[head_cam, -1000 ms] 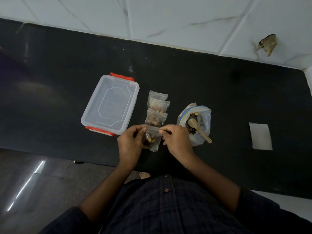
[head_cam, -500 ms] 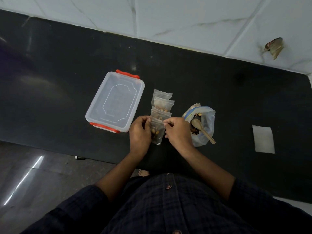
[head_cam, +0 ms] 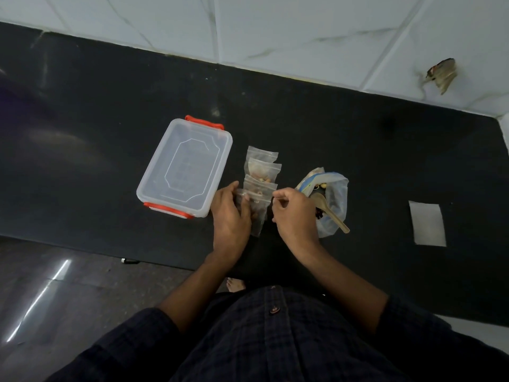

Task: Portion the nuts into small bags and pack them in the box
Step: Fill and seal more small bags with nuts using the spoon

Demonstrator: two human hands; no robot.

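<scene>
**Small bag of nuts held at the counter's front edge, beside the closed box**

The clear plastic box [head_cam: 184, 166] with orange clips sits on the black counter [head_cam: 330, 128], its lid on. Everything else is placed from this box.

Just to the right of the box, a short row of small clear bags [head_cam: 263, 172] lies on the counter, overlapping one another and running away from the person. At least two of them show nuts inside; the farthest one is too faint to tell what it holds.

At the near end of that row, close to the box's front right corner, the left hand [head_cam: 230, 216] holds one small bag [head_cam: 257, 213] with nuts in it. The fingers are curled round the bag's left side and the thumb lies across its front. The bag's lower end hangs past the hand.

The right hand [head_cam: 293, 213] is further right of the box, on the other side of the held bag. Its fingers are curled and the fingertips pinch at the bag's top right corner.

Beyond the right hand, well to the right of the box, a larger plastic bag of nuts [head_cam: 330, 199] lies open with a wooden spoon [head_cam: 327, 210] resting in it, the handle pointing toward the person.

Far right of the box lies a white paper slip [head_cam: 427, 224] flat on the counter.
</scene>
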